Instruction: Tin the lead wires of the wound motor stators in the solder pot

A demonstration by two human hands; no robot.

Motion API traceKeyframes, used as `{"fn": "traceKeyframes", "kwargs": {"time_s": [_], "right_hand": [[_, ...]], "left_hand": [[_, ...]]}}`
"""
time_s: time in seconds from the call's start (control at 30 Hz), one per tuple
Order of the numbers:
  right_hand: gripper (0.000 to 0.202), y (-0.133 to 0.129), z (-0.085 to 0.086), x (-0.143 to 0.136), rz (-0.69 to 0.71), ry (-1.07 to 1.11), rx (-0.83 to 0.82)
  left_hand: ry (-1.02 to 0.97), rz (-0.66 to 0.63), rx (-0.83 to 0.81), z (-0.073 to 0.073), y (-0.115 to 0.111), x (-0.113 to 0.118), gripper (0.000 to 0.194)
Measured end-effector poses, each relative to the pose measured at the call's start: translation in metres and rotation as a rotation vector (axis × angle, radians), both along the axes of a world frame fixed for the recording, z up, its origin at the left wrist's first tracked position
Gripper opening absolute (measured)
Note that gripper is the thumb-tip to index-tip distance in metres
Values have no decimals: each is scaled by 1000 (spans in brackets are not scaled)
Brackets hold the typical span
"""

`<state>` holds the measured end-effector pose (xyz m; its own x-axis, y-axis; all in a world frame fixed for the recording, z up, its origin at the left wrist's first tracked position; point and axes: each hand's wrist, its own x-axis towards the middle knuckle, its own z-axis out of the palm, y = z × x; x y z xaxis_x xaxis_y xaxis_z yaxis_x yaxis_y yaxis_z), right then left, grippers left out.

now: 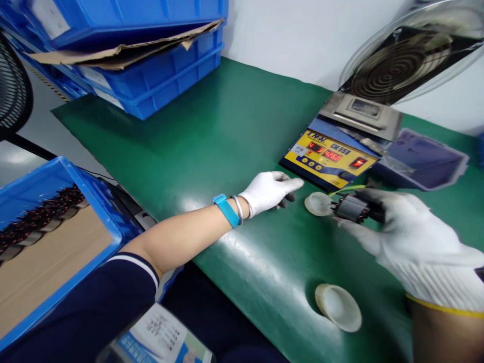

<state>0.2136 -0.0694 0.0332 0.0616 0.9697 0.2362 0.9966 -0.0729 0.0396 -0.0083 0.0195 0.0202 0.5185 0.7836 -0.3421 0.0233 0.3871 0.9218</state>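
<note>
The right hand (401, 237), in a white glove, grips a stator (351, 207) by its right end, fingers closed round it just in front of the heater (328, 159). The stator's long axis runs left to right, roughly level, its free end pointing left toward a small cap (318, 203) that lies on the green mat (227, 146) just beside it. The stator is a dark grey, ribbed cylinder with coppery windings at its ends and a yellow-green lead (346, 190) rising from it toward the heater.

The left hand (269, 191), also gloved, rests palm down on the mat left of the heater's yellow panel, fingers loosely extended and holding nothing, their tips near the cap. A second cap (338, 306) lies well in front of the heater, near the mat's edge.
</note>
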Motion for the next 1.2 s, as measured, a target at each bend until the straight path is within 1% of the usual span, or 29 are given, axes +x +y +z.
{"fn": "traceKeyframes", "kwargs": {"time_s": [0.07, 0.13, 0.23, 0.3, 0.37, 0.47, 0.57, 0.63, 0.7, 0.8, 0.87, 0.93, 1.0, 1.07, 1.13, 1.2], "right_hand": [[60, -1, 3, -1, 23, -5, 113], [57, -1, 5, -4, 66, -118, 210], [42, 0, 4, -11, 158, -369, 225], [33, 2, 2, -17, 176, -462, 232], [29, 5, 1, -21, 172, -479, 266], [28, 6, 1, -22, 179, -463, 305], [28, 6, 1, -20, 156, -454, 363], [27, 7, -1, -18, 141, -476, 403], [26, 10, -5, -17, 163, -502, 433], [25, 14, -12, -15, 214, -521, 404], [25, 16, -15, -15, 219, -518, 375], [24, 15, -16, -14, 226, -510, 385], [24, 13, -13, -13, 228, -500, 423], [24, 12, -6, -12, 194, -498, 461], [29, 17, 6, -9, 88, -500, 488], [36, 34, 24, -4, -30, -468, 456]], "left_hand": [[1, 5, -2, 0, 0, 0, 23], [2, 7, -2, -1, 1, 0, 22], [-2, 7, 10, -2, 1, 1, 22], [0, 6, 22, -3, 1, 1, 24], [5, 0, 29, -4, 1, 1, 24], [11, -4, 29, -3, 1, 1, 23], [3, -1, 21, -4, 2, 1, 23], [-5, -2, 24, -5, 2, 2, 23], [-8, -9, 33, -8, 2, 3, 23], [-4, -23, 48, -10, 2, 4, 23], [8, -32, 58, -11, 1, 4, 24], [22, -41, 77, -10, 0, 4, 24], [31, -48, 105, -11, -1, 4, 23], [44, -56, 158, -13, -2, 5, 24], [72, -65, 248, -17, -2, 6, 25], [95, -75, 350, -22, -2, 9, 24]]}}
